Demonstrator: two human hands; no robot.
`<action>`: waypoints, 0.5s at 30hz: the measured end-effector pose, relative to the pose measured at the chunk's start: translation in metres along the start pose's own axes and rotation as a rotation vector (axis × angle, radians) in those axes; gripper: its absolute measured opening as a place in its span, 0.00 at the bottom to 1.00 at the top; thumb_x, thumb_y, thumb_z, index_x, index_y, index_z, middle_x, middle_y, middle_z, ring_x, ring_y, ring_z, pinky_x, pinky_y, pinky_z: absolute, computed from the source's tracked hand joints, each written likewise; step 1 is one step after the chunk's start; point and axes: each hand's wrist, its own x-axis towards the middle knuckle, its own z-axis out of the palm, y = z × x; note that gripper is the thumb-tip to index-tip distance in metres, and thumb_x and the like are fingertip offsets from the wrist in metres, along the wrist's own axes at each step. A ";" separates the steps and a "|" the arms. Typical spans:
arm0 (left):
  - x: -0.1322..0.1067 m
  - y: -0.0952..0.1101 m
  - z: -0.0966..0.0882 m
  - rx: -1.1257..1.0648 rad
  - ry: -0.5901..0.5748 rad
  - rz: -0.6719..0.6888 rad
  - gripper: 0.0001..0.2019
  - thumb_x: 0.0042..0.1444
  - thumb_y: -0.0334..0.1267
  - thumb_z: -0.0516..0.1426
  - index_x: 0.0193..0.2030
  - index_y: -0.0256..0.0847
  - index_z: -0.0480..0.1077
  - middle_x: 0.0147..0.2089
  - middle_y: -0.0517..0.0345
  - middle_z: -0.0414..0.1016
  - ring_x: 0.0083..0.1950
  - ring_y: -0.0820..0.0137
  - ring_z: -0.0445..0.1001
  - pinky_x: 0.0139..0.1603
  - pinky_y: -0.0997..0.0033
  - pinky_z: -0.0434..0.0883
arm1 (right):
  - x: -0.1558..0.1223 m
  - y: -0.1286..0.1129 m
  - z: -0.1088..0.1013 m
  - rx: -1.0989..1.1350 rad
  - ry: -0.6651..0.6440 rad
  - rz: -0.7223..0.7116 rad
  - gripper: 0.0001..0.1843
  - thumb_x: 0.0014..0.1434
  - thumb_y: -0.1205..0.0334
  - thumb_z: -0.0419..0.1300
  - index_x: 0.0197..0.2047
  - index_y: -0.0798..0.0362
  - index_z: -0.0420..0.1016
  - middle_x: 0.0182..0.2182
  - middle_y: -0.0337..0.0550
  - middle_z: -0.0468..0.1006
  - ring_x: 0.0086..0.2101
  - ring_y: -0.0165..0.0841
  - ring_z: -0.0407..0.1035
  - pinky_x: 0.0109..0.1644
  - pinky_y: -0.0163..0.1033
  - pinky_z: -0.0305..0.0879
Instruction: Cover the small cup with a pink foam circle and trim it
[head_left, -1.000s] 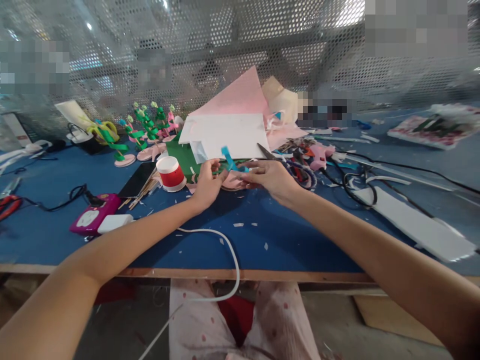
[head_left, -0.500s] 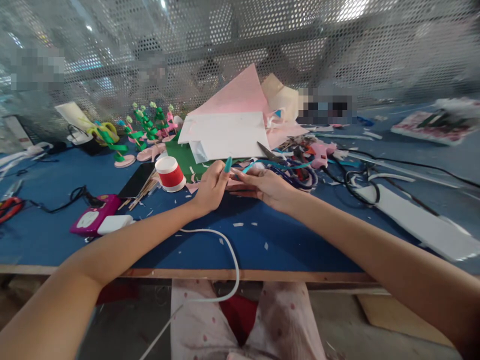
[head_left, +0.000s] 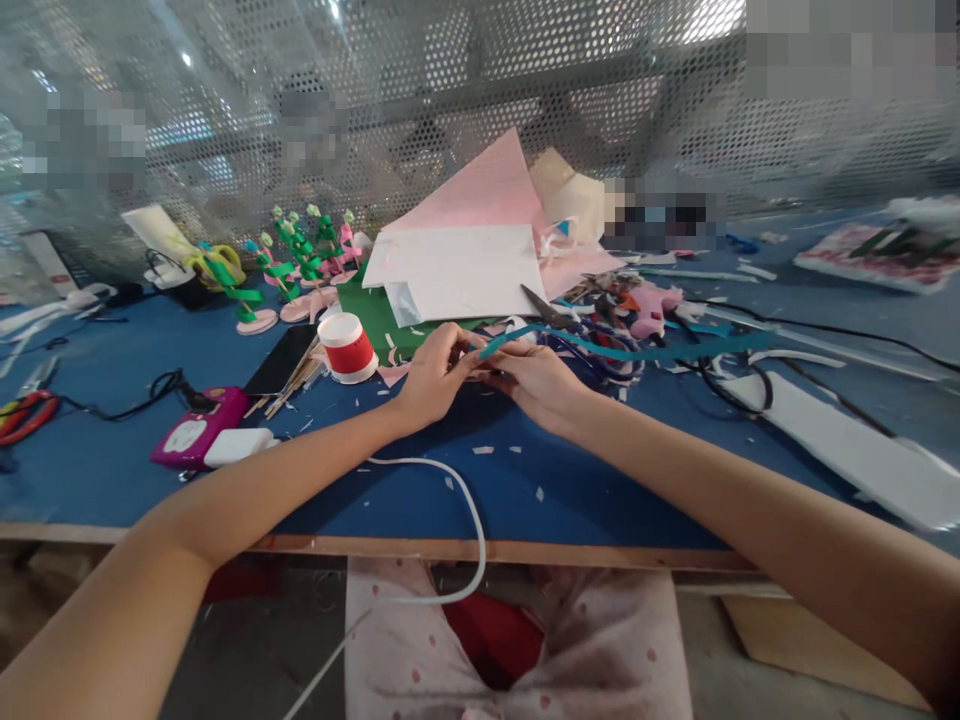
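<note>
A long teal paper strip (head_left: 652, 352) runs from between my fingertips out to the right, over the clutter. My left hand (head_left: 433, 375) is closed in a pinch at the strip's near end. Right beside it, my right hand (head_left: 541, 380) also pinches the strip, with its fingertips meeting those of the left. What else lies between the fingertips is hidden. Behind my hands are a white sheet (head_left: 469, 270) and a green sheet (head_left: 367, 318). A red and white paper cup (head_left: 347, 348) stands left of my left hand.
A purple power adapter (head_left: 201, 428) with a white charger and cable lies at left, near thin wooden sticks (head_left: 294, 380). Red-handled scissors (head_left: 28, 408) are farther left. Green paper spiral plants (head_left: 300, 250) stand behind. A pink glue gun (head_left: 651, 305) and a white board (head_left: 847, 440) lie right.
My fingers have shifted on the teal strip, which now stretches out visibly to the right. My left fingertips are curled over its end. The view has shifted slightly.
</note>
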 end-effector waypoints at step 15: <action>-0.003 0.006 -0.002 0.034 0.090 0.070 0.21 0.61 0.55 0.37 0.27 0.43 0.55 0.29 0.57 0.59 0.34 0.68 0.61 0.39 0.64 0.62 | -0.004 -0.001 0.001 0.032 -0.054 -0.127 0.16 0.26 0.57 0.74 0.20 0.55 0.77 0.23 0.39 0.78 0.26 0.27 0.70 0.35 0.35 0.70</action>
